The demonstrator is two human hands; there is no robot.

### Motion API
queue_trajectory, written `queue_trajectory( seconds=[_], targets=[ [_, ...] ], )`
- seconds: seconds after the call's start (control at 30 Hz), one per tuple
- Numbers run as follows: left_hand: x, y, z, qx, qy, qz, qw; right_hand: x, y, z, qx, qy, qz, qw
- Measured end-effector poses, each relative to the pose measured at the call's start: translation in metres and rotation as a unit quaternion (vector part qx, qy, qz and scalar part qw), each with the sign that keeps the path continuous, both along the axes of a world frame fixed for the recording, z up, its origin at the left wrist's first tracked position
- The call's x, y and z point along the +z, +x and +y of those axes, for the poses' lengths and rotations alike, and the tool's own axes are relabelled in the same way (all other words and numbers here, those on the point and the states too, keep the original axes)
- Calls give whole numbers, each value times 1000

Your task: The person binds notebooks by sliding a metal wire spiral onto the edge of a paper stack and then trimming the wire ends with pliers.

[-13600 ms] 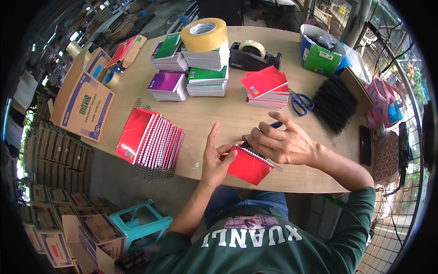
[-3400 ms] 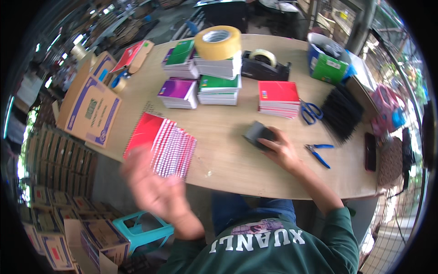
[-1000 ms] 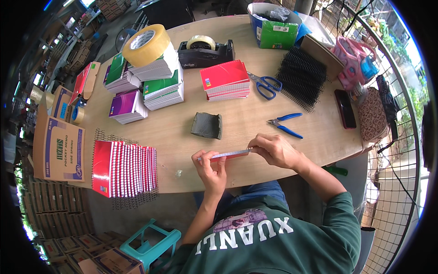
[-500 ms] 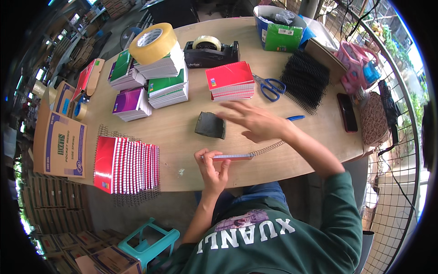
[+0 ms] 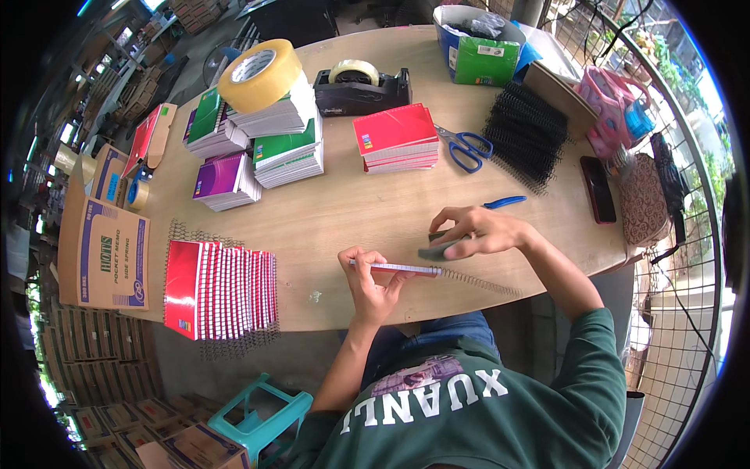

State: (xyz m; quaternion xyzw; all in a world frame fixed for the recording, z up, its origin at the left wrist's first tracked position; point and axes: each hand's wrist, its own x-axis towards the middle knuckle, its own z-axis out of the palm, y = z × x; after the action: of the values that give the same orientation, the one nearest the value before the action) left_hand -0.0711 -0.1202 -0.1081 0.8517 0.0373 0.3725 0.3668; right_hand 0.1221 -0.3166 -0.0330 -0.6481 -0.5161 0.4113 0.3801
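My left hand (image 5: 372,275) holds a small notebook (image 5: 400,269) edge-on over the near edge of the wooden table (image 5: 328,211). A long black wire spiral (image 5: 480,281) sticks out of the notebook to the right. My right hand (image 5: 473,232) grips a dark grey block (image 5: 441,245) just above the notebook's right end. Blue-handled pliers (image 5: 503,202) lie on the table just behind that hand.
A row of red spiral notebooks (image 5: 220,288) lies at the near left. Stacks of notebooks (image 5: 266,133), a tape roll (image 5: 259,74), a tape dispenser (image 5: 361,84), scissors (image 5: 467,147), black spirals (image 5: 525,133) and a green box (image 5: 476,48) stand farther back. A cardboard box (image 5: 109,250) sits left.
My right hand reached to the grey block on the table, picked it up and brought it back beside the notebook. My left hand keeps holding the notebook.
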Motion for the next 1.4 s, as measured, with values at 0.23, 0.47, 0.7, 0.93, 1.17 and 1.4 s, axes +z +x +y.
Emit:
queue_trajectory(
  seconds=[0.23, 0.47, 0.7, 0.93, 1.17, 1.4],
  targets=[
    [2, 5, -3, -13, -1, 10, 1000, -2, 0, -11, -33, 115, 165, 979],
    [1, 6, -6, -35, -41, 22, 998, -8, -8, -6, 3, 70, 68, 995],
    [0, 7, -10, -35, -40, 24, 998, 1, -14, -3, -73, 34, -21, 997],
    [-2, 6, -11, -54, -56, 16, 997, 4, -23, 5, -65, 34, -54, 996],
    [-5, 9, -9, -55, -44, -5, 997, 6, -26, 13, -95, 66, -73, 991],
    [-4, 8, -13, -67, -97, 5, 993, -19, -23, 13, -94, 117, 63, 987]
  ],
)
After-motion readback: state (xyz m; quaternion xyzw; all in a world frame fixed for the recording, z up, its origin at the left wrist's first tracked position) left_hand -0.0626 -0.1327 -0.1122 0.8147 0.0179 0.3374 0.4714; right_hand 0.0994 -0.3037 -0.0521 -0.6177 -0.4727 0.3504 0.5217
